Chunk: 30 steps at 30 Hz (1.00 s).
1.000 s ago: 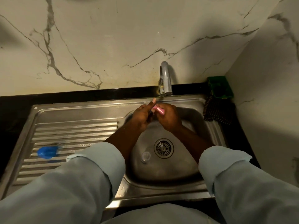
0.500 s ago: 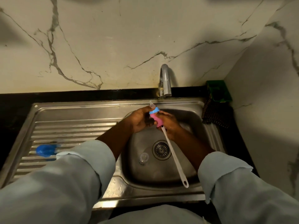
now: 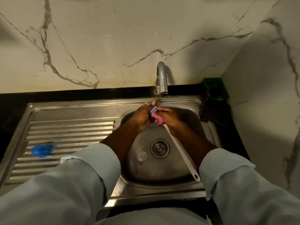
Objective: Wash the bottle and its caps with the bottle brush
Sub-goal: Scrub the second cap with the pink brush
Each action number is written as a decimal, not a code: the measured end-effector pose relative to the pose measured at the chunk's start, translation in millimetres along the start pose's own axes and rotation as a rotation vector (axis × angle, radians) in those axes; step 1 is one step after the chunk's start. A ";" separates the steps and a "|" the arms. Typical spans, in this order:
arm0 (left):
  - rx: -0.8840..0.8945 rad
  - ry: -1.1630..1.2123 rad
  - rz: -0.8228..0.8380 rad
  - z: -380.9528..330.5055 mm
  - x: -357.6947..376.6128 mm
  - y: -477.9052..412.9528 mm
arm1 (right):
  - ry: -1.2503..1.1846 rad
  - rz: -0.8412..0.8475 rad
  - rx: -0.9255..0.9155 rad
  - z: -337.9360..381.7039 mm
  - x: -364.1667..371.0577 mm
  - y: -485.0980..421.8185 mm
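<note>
Brush over basin (front rim close)

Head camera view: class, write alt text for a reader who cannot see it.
Over a steel sink, a person's left hand holds a blue-ringed cap below the tap while the right hand holds a white-handled bottle brush, its pink head against the cap. A clear cap lies in the basin; a blue cap sits on the drainboard.

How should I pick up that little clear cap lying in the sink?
Probably from straight above: pinch the clear cap by its round rim. It lies low on the sink floor beside the drain, with the basin walls all around.
</note>
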<state>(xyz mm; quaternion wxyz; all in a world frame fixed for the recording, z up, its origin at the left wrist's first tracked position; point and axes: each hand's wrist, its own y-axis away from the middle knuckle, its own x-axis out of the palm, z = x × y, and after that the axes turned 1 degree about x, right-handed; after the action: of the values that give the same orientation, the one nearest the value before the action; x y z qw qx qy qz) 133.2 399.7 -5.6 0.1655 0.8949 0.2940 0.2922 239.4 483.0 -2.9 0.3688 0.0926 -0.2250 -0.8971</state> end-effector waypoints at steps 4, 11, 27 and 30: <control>-0.040 -0.007 0.182 -21.7 -0.5 6.7 | -0.607 0.193 0.318 3.4 -7.4 7.3; 0.015 -0.230 -0.070 -16.0 4.2 2.1 | 0.021 -0.145 -0.198 -5.6 -0.4 -3.8; -0.047 -0.007 0.007 0.2 0.1 6.1 | -0.272 -0.010 0.253 -4.6 1.4 -0.7; -0.100 -0.023 -0.032 3.8 1.3 5.1 | -0.313 -0.003 0.237 -19.3 7.5 -1.8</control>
<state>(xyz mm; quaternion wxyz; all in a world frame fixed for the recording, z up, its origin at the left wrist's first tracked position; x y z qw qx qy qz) 138.6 396.1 -5.6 0.2178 0.8840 0.2914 0.2935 239.3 472.5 -20.8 0.3146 -0.0050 -0.3836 -0.8682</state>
